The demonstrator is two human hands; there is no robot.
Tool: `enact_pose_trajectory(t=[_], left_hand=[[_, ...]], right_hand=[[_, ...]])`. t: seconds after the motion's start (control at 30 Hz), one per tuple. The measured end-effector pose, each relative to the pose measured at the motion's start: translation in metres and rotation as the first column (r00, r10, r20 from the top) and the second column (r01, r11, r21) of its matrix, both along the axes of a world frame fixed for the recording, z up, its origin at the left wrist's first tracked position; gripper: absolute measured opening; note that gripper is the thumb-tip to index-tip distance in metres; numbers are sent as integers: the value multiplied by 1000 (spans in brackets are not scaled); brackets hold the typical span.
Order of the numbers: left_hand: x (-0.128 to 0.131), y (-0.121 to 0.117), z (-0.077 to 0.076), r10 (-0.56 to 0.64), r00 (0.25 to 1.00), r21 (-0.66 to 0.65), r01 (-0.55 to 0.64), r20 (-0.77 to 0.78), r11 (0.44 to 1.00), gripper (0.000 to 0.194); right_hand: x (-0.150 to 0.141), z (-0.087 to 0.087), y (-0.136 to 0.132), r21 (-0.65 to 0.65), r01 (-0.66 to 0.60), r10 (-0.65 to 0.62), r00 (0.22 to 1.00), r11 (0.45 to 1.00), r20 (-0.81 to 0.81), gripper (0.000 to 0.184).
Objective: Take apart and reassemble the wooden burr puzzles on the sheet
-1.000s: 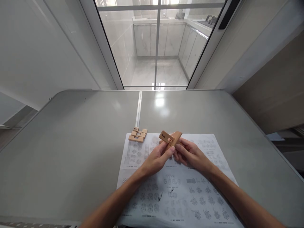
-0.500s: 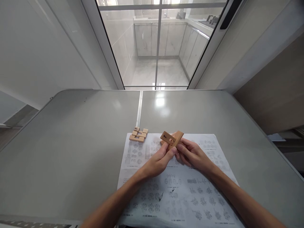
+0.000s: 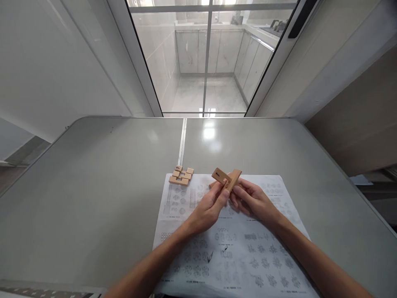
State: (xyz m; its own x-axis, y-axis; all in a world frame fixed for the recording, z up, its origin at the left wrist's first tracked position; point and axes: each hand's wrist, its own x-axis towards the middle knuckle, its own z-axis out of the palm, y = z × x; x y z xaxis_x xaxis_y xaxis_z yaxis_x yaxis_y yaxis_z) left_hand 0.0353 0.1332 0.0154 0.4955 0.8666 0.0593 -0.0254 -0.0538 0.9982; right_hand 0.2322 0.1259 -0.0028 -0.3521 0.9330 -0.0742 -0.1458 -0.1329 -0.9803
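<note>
Between both hands, above the top of the printed sheet (image 3: 235, 269), are interlocking wooden puzzle pieces (image 3: 234, 180) crossed at an angle. One of them, a flat piece marked with a black number (image 3: 219, 175), points up to the left. My left hand (image 3: 208, 207) pinches the pieces from the left, thumb on the near side. My right hand (image 3: 252, 198) has its fingers closed on them from the right; its fingertips are partly hidden. To the left, several more wooden puzzle pieces (image 3: 180, 181) lie at the sheet's top left corner, one with a black mark.
The sheet carries several printed diagrams and lies on a grey table (image 3: 108, 198) with a metal seam strip (image 3: 182, 140). Beyond the table's far edge stands a glass door (image 3: 192, 62), with a kitchen behind it. A white wall is at left, a wooden panel (image 3: 356, 95) at right.
The numbered piece has shifted slightly up and right and tilts more steeply against the crossing piece. Both hands stay closed on the pieces. The pieces on the left have not moved.
</note>
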Motion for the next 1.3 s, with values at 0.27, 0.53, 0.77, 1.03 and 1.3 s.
enact_pose_trajectory(t=[0.27, 0.53, 0.77, 1.03, 1.3], left_hand=[[2, 1, -7, 359, 922, 407, -276, -143, 871, 18], [3, -1, -23, 396, 787, 641, -1, -473, 768, 41], [3, 0, -23, 340, 804, 588, 14, -487, 809, 26], [3, -1, -24, 217, 870, 554, 76, -444, 829, 26], [3, -1, -19, 300, 883, 531, -70, -361, 845, 17]], right_hand=[[5, 2, 4, -45, 209, -212, 975, 977, -63, 31], [8, -3, 8, -68, 244, -250, 963, 967, -99, 32], [7, -3, 8, -62, 239, -244, 966, 969, -91, 32], [8, -2, 7, -67, 240, -246, 964, 968, -98, 32], [9, 1, 8, -102, 264, -276, 952, 959, -131, 32]])
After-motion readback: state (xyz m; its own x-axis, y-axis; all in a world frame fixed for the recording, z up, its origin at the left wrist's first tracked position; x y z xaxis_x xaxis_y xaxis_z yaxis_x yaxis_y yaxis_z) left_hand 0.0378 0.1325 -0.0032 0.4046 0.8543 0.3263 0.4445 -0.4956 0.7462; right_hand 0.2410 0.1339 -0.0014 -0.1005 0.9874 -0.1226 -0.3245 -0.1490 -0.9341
